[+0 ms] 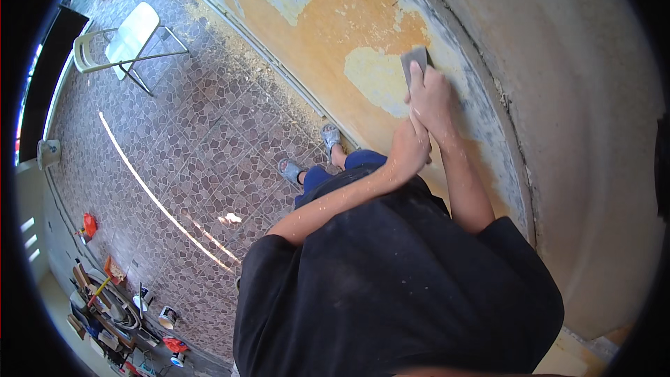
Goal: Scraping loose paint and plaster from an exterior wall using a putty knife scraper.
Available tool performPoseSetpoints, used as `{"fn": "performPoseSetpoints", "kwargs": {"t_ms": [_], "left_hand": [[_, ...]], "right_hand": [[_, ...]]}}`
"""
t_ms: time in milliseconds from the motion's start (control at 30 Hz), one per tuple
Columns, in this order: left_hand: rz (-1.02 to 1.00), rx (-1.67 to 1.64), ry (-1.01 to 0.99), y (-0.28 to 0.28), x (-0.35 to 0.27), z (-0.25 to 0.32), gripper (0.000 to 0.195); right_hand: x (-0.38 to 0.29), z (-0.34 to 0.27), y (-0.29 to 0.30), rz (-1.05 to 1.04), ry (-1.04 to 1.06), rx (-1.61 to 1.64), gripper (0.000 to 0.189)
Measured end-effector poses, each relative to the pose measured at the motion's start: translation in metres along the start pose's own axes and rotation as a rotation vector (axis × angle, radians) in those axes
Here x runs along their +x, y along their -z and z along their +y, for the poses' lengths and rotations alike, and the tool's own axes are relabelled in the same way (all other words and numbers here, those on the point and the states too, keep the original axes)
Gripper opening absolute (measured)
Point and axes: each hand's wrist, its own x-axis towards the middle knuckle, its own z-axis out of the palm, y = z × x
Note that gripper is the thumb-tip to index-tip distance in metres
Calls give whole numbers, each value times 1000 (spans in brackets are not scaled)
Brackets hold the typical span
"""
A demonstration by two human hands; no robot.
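My right hand [432, 95] grips a scraper, its thumb laid along the flat grey metal blade [415, 60]. The blade's edge meets the wall [379, 18], at the border between orange-yellow paint and a pale, bared patch [374, 76]. Just below, my left hand [411, 149] is closed around the lower end of the scraper, touching the right hand. Fingers hide most of the handle. Light flecks speckle both forearms.
Paint debris [246, 57] lies along the wall's foot beside a pipe or trunking [272, 65]. A white folding chair [133, 36] stands on the patterned tile floor [193, 131]. Paint cans [167, 317], a red tray [112, 270] and piled tools [104, 319] line the opposite wall.
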Motion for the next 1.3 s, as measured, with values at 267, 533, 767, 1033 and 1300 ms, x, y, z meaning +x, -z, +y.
{"fn": "performPoseSetpoints", "kwargs": {"t_ms": [267, 533, 767, 1033, 1300], "left_hand": [[-8, -4, 23, -3, -6, 4, 64], [-34, 2, -15, -4, 0, 3, 63], [-42, -7, -2, -3, -6, 4, 62], [-32, -17, -16, -7, -9, 7, 64], [-8, -5, -20, -5, -6, 2, 64]], "right_hand": [[-3, 2, 4, 3, -42, 32, 51], [-3, -11, 12, 19, -65, 11, 51], [-3, -3, 7, 21, -62, 53, 49], [1, -1, 4, 54, -4, 53, 48], [-7, -3, 8, 27, -22, 58, 50]]}}
